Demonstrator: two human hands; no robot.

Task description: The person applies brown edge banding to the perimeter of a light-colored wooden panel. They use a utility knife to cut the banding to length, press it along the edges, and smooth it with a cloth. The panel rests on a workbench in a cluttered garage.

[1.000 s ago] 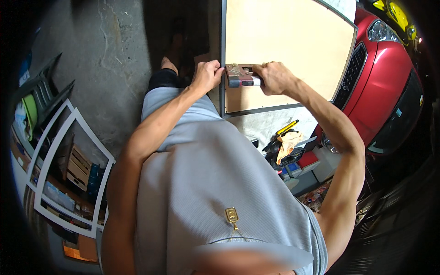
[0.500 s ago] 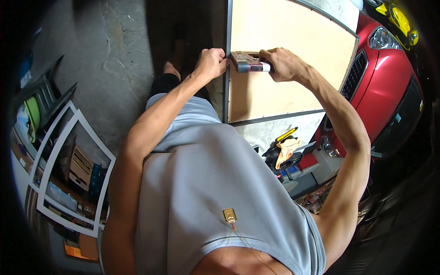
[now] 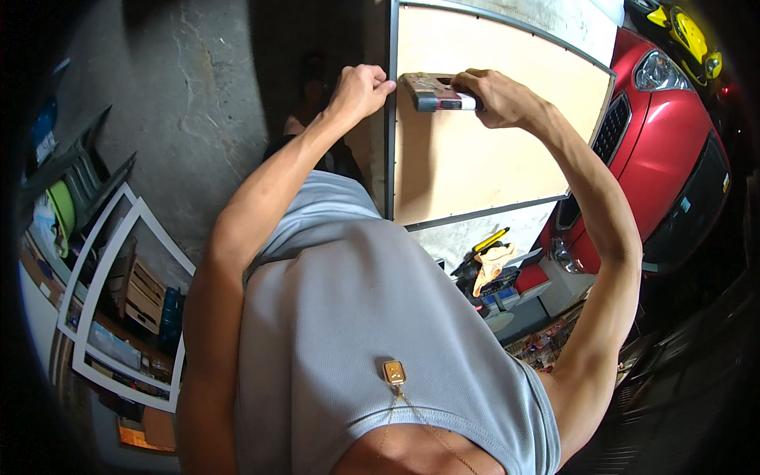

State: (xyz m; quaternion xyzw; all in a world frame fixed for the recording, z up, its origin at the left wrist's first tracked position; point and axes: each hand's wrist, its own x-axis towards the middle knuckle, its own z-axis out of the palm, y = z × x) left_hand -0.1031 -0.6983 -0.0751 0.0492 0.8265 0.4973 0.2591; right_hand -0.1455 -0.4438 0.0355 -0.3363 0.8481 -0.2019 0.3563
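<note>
While gripping the panel's grey frame (image 3: 390, 158), left hand (image 3: 360, 89) closed; right hand (image 3: 495, 96) clasping a staple gun (image 3: 431, 91).

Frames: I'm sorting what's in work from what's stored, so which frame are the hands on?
The grey-edged frame with the tan board: left hand grips its edge, right hand holds a tool against it. The empty white frames lean aside, untouched.

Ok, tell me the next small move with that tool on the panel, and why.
Probably press the tool head toward the grey frame edge. The right hand holds its handle against the tan panel, its head just short of the edge, which the left hand pinches.
</note>
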